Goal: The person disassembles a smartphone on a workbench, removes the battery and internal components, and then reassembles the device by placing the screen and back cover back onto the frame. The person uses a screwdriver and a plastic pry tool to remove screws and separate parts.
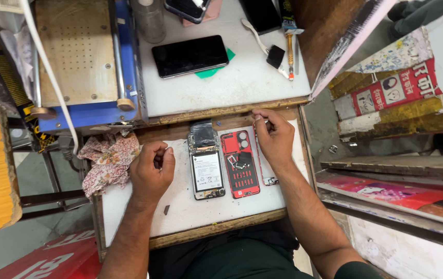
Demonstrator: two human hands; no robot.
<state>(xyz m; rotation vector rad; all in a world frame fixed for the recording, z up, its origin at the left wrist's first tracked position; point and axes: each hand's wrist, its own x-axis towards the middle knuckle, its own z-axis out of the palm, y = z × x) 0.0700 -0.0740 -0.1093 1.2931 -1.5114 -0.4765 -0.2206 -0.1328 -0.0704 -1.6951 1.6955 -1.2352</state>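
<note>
Phone (206,168), opened, lies mid-board beside its red cover (240,164). Our left hand (151,170) rests curled just left, holding nothing we can see; our right hand (275,137) pinches something too small to tell.

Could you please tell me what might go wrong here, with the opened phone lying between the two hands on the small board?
1. Small loose parts lie beside the red back cover near the right hand; a nudge could send them off the white board.
2. The opened phone lies with its battery exposed; the left hand could knock it.
3. The floral cloth may snag small parts.
</note>
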